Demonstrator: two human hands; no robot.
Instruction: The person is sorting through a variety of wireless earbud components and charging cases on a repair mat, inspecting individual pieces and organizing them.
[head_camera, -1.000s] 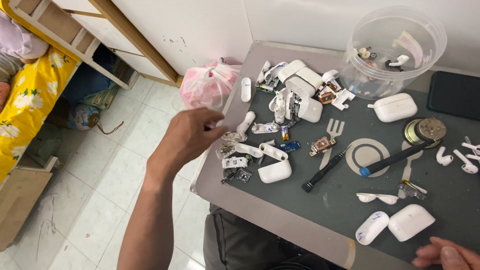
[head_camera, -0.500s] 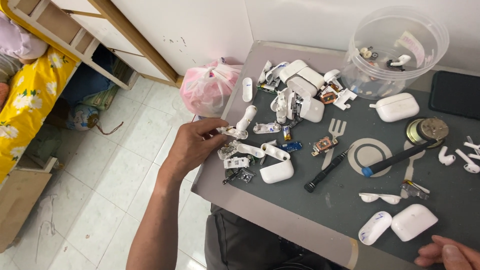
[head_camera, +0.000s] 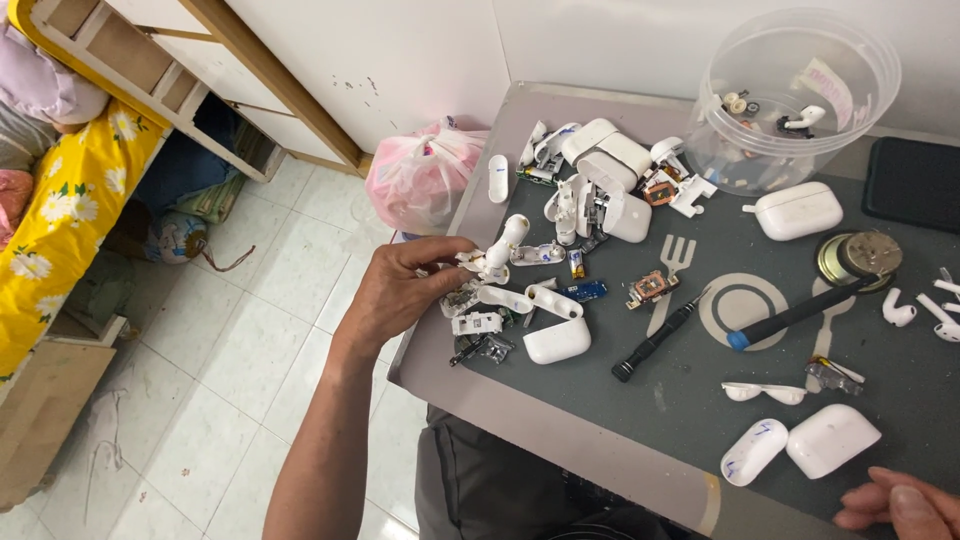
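White plastic shell piece (head_camera: 497, 250) pinched in my left hand (head_camera: 405, 290), thumb and fingertips closed on its lower end, at the near-left edge of the grey mat (head_camera: 700, 400), right above the scrap pile (head_camera: 500, 315); looks light, rigid, thin-walled; glossy, so probably slippery; I'd judge it cracks if squeezed across the hollow; best grip is on the thicker rounded end, not the broken edge or any tabs; small boards (head_camera: 650, 288) and clips in the pile look fragile too, edge-hold only. Right hand (head_camera: 895, 505) rests at the bottom right corner, only fingertips in view, loosely curled, holding nothing that I can see, just beside two white cases (head_camera: 800, 445). Screwdriver (head_camera: 660, 338) and blue-tipped tool (head_camera: 800, 313) lie mid-mat, untouched; clear tub (head_camera: 800, 160) with loose parts at the far edge; pink bag (head_camera: 425, 175) off the table's left side.
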